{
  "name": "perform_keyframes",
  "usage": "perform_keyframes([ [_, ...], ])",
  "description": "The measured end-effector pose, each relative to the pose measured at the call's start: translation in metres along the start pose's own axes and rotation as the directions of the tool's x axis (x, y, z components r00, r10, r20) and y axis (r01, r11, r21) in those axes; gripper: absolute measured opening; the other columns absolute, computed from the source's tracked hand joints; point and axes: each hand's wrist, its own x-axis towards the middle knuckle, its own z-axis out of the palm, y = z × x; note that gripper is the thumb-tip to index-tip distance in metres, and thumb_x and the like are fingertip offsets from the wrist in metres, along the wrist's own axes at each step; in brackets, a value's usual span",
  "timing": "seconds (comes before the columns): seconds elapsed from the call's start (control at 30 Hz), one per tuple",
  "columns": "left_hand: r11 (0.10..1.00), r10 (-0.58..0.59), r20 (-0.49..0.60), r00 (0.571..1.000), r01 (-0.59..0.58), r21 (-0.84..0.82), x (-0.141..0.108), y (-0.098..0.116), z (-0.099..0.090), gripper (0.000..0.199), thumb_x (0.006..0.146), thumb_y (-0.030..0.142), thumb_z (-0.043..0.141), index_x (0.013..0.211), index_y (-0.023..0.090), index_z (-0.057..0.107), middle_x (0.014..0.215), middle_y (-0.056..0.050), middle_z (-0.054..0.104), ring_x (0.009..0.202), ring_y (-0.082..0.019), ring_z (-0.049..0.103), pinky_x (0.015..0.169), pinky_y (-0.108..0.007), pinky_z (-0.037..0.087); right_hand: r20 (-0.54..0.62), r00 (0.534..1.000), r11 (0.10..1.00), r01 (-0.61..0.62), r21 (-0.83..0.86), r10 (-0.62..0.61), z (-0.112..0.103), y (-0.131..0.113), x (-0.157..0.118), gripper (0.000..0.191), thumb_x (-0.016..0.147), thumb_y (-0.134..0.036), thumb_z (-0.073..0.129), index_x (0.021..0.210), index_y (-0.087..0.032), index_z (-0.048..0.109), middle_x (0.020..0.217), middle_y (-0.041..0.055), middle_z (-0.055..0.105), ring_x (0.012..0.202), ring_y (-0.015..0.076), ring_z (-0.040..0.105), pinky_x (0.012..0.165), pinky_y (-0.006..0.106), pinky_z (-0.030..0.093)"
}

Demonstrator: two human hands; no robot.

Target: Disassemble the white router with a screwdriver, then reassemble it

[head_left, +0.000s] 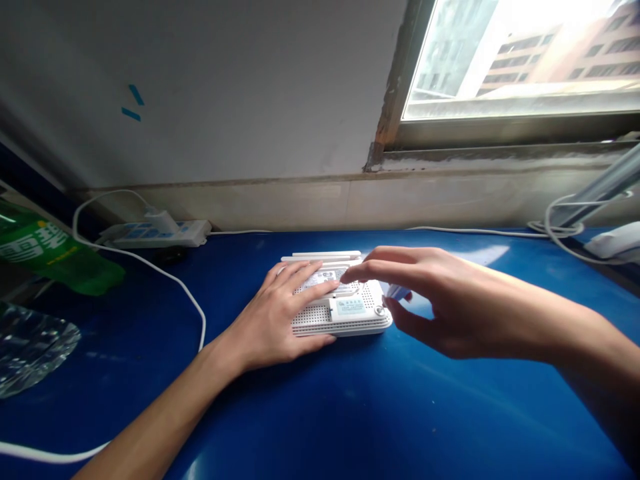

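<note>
A white router [313, 313] lies on the blue table with its vented, labelled underside up and its antennas along the far side. My left hand [280, 310] rests across its left part, fingers spread on the casing and thumb along the near edge. Over the right end is my right hand [430, 287], its index fingertip at the label and its thumb near the right corner, with a gap between them. Behind that gap, a small whitish-blue piece [399, 291] shows against the curled fingers of this hand. What the piece is cannot be made out.
At the left stand a green drink bottle [60, 257] and a clear plastic bottle [33, 347], both tilted in view. A power strip [193, 233] with a white plug sits by the wall. White cable [193, 300] crosses the table's left side. A metal post [600, 187] with wound cable is at right.
</note>
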Motion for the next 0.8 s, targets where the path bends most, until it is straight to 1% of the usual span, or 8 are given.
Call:
perform_keyframes([
  [0.07,1.0,0.002,-0.004,1.0,-0.002,-0.003,0.0,0.0,0.0,0.076,0.089,0.054,0.085,0.157,0.033,0.058,0.174,-0.013,0.044,0.159,-0.04,0.041,0.131,-0.069,0.025,0.01,1.0,1.0,-0.011,0.006,0.011,-0.002,-0.001,0.001,0.046,0.092,-0.014,0.069,0.136,-0.027,0.072,0.111,0.0055,0.08,0.073,0.0162,0.074,0.06,0.025,0.052],
  [0.17,1.0,0.003,-0.012,1.0,-0.003,-0.009,0.0,0.0,0.0,0.077,0.088,0.054,0.085,0.157,0.034,0.058,0.173,-0.012,0.045,0.158,-0.04,0.043,0.131,-0.068,0.027,0.021,0.999,0.999,-0.038,-0.016,0.038,-0.002,0.001,0.001,0.016,0.102,-0.03,0.069,0.111,-0.024,0.081,0.093,0.0047,0.081,0.062,0.0159,0.07,0.055,0.026,0.048],
  [0.23,1.0,0.002,-0.014,1.0,-0.002,-0.009,0.001,0.0,0.0,0.077,0.088,0.054,0.086,0.157,0.034,0.058,0.172,-0.012,0.046,0.158,-0.04,0.043,0.131,-0.068,0.026,0.022,0.999,0.999,-0.031,-0.009,0.031,-0.001,0.003,0.001,0.018,0.106,-0.026,0.064,0.108,-0.024,0.082,0.093,0.0053,0.082,0.067,0.0172,0.073,0.06,0.026,0.051],
  [0.33,1.0,-0.001,-0.006,1.0,0.001,-0.007,0.001,0.001,-0.001,0.077,0.088,0.054,0.085,0.157,0.034,0.058,0.173,-0.012,0.045,0.159,-0.04,0.042,0.132,-0.068,0.025,0.003,1.0,1.0,-0.009,-0.01,0.009,-0.001,0.004,-0.002,0.042,0.099,-0.01,0.062,0.136,-0.028,0.074,0.113,0.0065,0.083,0.08,0.0181,0.078,0.064,0.025,0.053],
  [0.4,1.0,-0.006,0.0,1.0,0.006,-0.002,0.001,0.002,-0.001,0.078,0.088,0.054,0.085,0.158,0.033,0.058,0.173,-0.013,0.044,0.159,-0.04,0.041,0.132,-0.068,0.025,0.005,1.0,1.0,-0.006,-0.018,0.006,-0.002,0.003,-0.002,0.056,0.094,-0.009,0.065,0.146,-0.029,0.066,0.119,0.0075,0.08,0.082,0.0179,0.078,0.064,0.024,0.053],
  [0.53,1.0,-0.007,0.005,1.0,0.007,0.004,0.001,0.002,-0.001,0.078,0.089,0.053,0.085,0.159,0.033,0.057,0.173,-0.014,0.044,0.159,-0.04,0.041,0.131,-0.069,0.025,-0.01,0.999,0.998,-0.038,-0.051,0.038,-0.001,0.003,0.001,0.03,0.101,-0.027,0.07,0.13,-0.027,0.075,0.108,0.0074,0.081,0.073,0.0177,0.075,0.061,0.026,0.052],
  [0.63,1.0,-0.005,0.005,1.0,0.004,0.003,0.001,0.002,-0.002,0.077,0.089,0.053,0.085,0.158,0.032,0.058,0.172,-0.014,0.045,0.158,-0.041,0.042,0.131,-0.07,0.025,-0.016,0.999,0.998,-0.028,-0.05,0.028,0.0,0.007,0.002,0.019,0.104,-0.025,0.068,0.119,-0.026,0.08,0.101,0.0065,0.083,0.075,0.0192,0.077,0.065,0.027,0.053],
  [0.8,1.0,-0.007,0.003,1.0,0.007,0.002,0.001,0.002,-0.002,0.077,0.089,0.053,0.085,0.158,0.032,0.058,0.173,-0.014,0.045,0.159,-0.041,0.04,0.131,-0.069,0.026,-0.003,1.0,0.998,0.019,-0.063,-0.02,-0.002,0.007,-0.004,0.058,0.094,-0.007,0.065,0.146,-0.032,0.067,0.125,0.007,0.079,0.093,0.0193,0.079,0.071,0.025,0.056],
])
